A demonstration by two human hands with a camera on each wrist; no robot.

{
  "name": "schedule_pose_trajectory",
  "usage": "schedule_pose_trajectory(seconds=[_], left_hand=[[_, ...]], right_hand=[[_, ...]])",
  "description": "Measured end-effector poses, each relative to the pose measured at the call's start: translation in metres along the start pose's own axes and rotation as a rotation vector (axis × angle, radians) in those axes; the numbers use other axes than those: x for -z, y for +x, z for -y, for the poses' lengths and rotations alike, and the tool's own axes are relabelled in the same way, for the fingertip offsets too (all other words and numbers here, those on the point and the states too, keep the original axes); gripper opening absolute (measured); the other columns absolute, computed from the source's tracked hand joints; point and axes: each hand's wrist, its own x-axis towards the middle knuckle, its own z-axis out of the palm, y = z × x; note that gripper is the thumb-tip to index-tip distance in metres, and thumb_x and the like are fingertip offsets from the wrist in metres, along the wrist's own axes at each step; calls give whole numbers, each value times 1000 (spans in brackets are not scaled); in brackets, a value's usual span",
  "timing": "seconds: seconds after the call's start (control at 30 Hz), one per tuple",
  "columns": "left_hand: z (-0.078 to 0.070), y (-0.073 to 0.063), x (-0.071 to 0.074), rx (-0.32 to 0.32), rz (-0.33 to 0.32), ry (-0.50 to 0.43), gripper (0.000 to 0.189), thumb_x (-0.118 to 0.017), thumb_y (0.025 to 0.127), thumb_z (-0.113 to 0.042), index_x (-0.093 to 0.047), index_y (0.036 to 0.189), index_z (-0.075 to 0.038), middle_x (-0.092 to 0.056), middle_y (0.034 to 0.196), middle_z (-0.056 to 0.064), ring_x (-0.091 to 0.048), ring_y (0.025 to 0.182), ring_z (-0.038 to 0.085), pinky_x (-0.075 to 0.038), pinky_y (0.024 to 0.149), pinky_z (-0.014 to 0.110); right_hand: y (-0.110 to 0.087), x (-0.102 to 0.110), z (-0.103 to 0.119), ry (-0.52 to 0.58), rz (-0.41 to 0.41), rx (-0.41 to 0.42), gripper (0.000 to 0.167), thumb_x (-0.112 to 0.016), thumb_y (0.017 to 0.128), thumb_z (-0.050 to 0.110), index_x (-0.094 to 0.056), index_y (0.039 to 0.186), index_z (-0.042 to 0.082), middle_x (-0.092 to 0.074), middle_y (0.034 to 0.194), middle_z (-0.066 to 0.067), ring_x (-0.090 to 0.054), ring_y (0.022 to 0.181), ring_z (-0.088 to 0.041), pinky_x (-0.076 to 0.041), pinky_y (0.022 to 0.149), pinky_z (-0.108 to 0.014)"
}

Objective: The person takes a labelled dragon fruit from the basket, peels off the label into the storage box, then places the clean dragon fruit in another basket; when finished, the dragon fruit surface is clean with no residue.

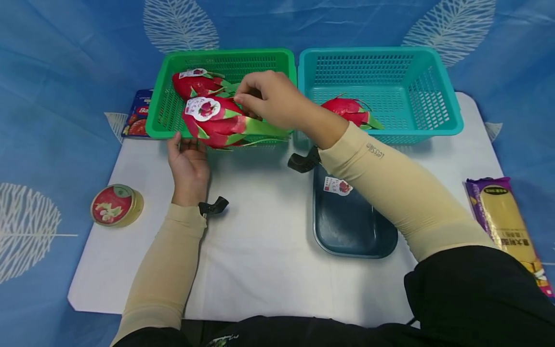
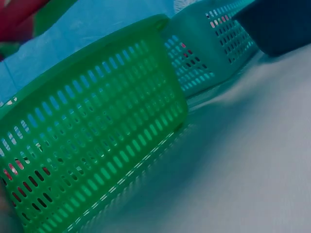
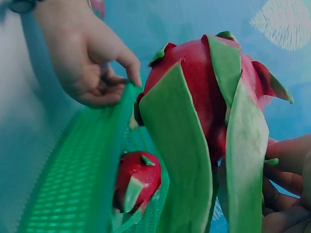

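My right hand (image 1: 277, 99) holds a red dragon fruit (image 1: 223, 127) with long green leaves and a white label, over the front of the green basket (image 1: 230, 52). The right wrist view shows its fingers at the fruit's side. Inside that basket lies another labelled dragon fruit (image 1: 191, 87), partly covered by the held one. My left hand (image 1: 191, 168) grips the basket's front rim near its left end, thumb on top and fingers curled below. A third dragon fruit (image 1: 347, 110) sits in the turquoise basket (image 1: 453, 113), partly hidden by my right arm.
A dark blue tray (image 1: 347, 236) with a label (image 1: 337, 186) stands under my right forearm. At the table's left edge is a round tin (image 1: 116, 206); a yellow-purple packet (image 1: 505, 221) lies at the right. Behind the green basket's left end shows a blue packet (image 1: 139, 113).
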Motion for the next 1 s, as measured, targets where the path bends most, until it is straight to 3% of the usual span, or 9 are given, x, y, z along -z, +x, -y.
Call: schedule_pose_trajectory(seconds=[0.2, 0.4, 0.67, 1.0], left_hand=[[1, 0, -1, 3, 28, -16, 25, -50, 110, -12, -45, 125, 7, -53, 110, 16, -60, 91, 24, -58, 82, 32], [-2, 1, 0, 9, 13, -29, 18, -51, 109, -11, -50, 119, 4, -58, 99, 13, -60, 87, 23, -56, 79, 31], [-3, 2, 2, 10, -7, -39, 13, -51, 108, -11, -53, 110, 2, -59, 94, 11, -60, 84, 22, -56, 78, 31], [0, 1, 1, 8, -8, -22, 12, -52, 109, -11, -54, 108, 1, -59, 93, 11, -62, 83, 21, -57, 76, 31]], right_hand=[[-29, -1, -13, 40, 52, -9, 16, -63, 109, 20, -73, 110, 7, -62, 81, -9, -55, 70, -22, -45, 66, -33], [-46, -10, -31, 79, 115, -25, 12, -66, 106, 16, -75, 106, 8, -65, 80, -6, -59, 71, -24, -48, 65, -34], [-51, -28, -41, 88, 203, -31, 12, -66, 107, 14, -74, 106, 5, -68, 82, -4, -63, 73, -21, -52, 70, -34], [-54, -45, -51, -3, 339, -21, 12, -66, 107, 14, -76, 107, 7, -70, 83, 0, -65, 77, -16, -55, 75, -32]])
